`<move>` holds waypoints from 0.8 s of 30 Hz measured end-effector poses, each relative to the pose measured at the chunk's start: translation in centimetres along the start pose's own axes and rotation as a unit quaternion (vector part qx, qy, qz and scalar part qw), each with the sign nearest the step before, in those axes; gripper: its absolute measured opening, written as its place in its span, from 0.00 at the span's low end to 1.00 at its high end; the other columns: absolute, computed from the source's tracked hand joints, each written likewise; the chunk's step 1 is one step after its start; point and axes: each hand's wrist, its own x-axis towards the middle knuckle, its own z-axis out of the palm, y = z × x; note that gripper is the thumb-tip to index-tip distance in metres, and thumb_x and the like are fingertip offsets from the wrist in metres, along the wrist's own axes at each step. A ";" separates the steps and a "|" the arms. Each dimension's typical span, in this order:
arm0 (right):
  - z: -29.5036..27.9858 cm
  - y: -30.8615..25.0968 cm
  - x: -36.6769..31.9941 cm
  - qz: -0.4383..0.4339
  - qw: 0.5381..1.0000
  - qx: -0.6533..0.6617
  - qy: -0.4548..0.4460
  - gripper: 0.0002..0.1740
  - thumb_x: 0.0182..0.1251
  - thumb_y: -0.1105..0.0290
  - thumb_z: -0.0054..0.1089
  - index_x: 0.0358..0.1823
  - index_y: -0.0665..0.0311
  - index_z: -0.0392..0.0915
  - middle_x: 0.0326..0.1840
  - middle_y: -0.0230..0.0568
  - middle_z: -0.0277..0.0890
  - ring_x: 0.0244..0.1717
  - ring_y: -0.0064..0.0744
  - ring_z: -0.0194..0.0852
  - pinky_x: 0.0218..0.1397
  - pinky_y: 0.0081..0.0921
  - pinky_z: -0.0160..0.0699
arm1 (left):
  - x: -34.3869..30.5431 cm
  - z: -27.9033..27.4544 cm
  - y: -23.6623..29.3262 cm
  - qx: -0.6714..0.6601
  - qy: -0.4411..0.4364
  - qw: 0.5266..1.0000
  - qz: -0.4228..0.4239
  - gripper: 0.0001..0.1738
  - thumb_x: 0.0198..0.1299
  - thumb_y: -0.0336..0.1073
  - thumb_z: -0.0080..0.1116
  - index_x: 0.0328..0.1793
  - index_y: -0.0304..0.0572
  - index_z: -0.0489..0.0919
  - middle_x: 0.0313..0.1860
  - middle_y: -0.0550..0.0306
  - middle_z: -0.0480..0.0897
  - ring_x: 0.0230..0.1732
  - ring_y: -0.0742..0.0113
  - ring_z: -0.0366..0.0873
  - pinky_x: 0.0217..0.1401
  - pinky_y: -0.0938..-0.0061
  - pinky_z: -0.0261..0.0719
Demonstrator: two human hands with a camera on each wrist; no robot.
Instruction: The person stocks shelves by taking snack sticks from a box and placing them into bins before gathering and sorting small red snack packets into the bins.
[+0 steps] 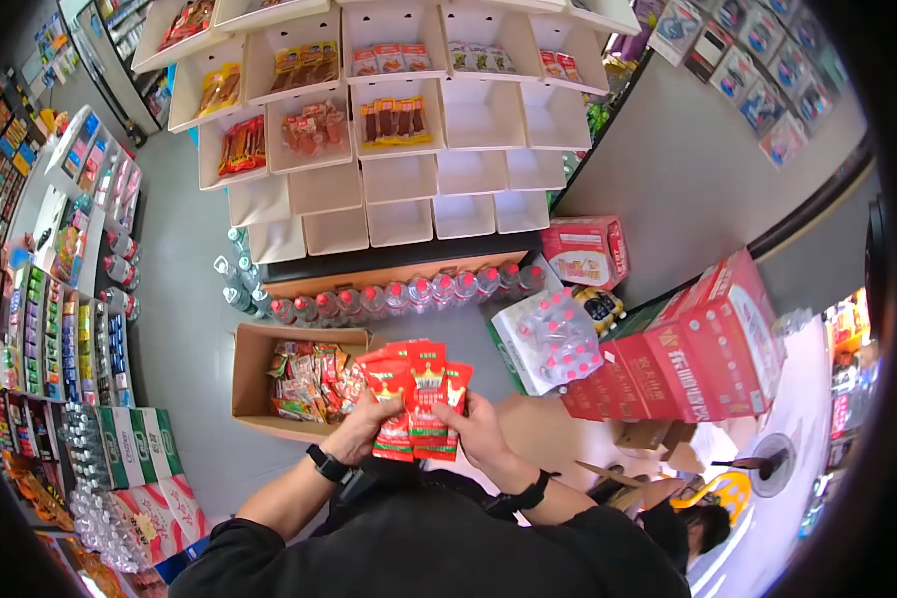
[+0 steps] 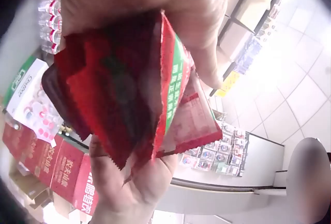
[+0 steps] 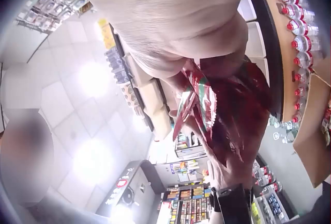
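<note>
Several red snack packets (image 1: 427, 392) with green ends are fanned out between my two hands, in front of my chest. My left hand (image 1: 370, 417) pinches the left side of the bunch, thumb on top. On the right side, my right hand (image 1: 479, 430) grips the packets, its thumb over the front. In the left wrist view, the dark undersides of the packets (image 2: 116, 89) fill the middle, with both hands around them. The right wrist view shows the crumpled red packets (image 3: 235, 110) below my palm. An open cardboard box (image 1: 254, 384) of mixed snack packets stands just beyond my left hand.
A tiered white display rack (image 1: 399, 179) stands ahead, some bins holding snack packs. Red-capped bottles (image 1: 397, 297) line its base. Shrink-wrapped bottles (image 1: 558, 334) and red cartons (image 1: 703, 344) stand at the right. Stocked shelves (image 1: 70, 329) run along the left. Another person (image 1: 683, 523) is at the lower right.
</note>
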 end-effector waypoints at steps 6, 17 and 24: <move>6.7 -11.1 1.4 0.050 0.992 0.118 -0.011 0.21 0.75 0.71 0.67 0.63 0.72 0.75 0.58 0.43 0.84 0.56 0.32 0.85 0.62 0.36 0.87 | -1.0 6.4 10.5 -0.003 0.010 1.000 -0.018 0.31 0.68 0.32 0.69 0.75 0.38 0.70 0.66 0.47 0.83 0.62 0.53 0.86 0.62 0.52 0.90; 8.7 -26.5 5.9 -0.075 0.980 0.185 -0.019 0.18 0.77 0.71 0.64 0.64 0.66 0.75 0.58 0.40 0.84 0.57 0.32 0.85 0.64 0.38 0.84 | -3.2 13.7 21.7 -0.036 -0.027 0.998 0.040 0.34 0.66 0.37 0.69 0.75 0.36 0.70 0.63 0.46 0.84 0.59 0.52 0.88 0.61 0.52 0.90; 0.0 -28.5 18.1 -0.076 0.993 0.091 0.004 0.16 0.77 0.73 0.64 0.62 0.66 0.76 0.55 0.41 0.85 0.52 0.34 0.88 0.58 0.38 0.89 | -1.4 11.4 21.5 -0.045 0.071 0.984 0.160 0.37 0.64 0.37 0.70 0.76 0.34 0.68 0.64 0.43 0.83 0.60 0.50 0.87 0.62 0.53 0.89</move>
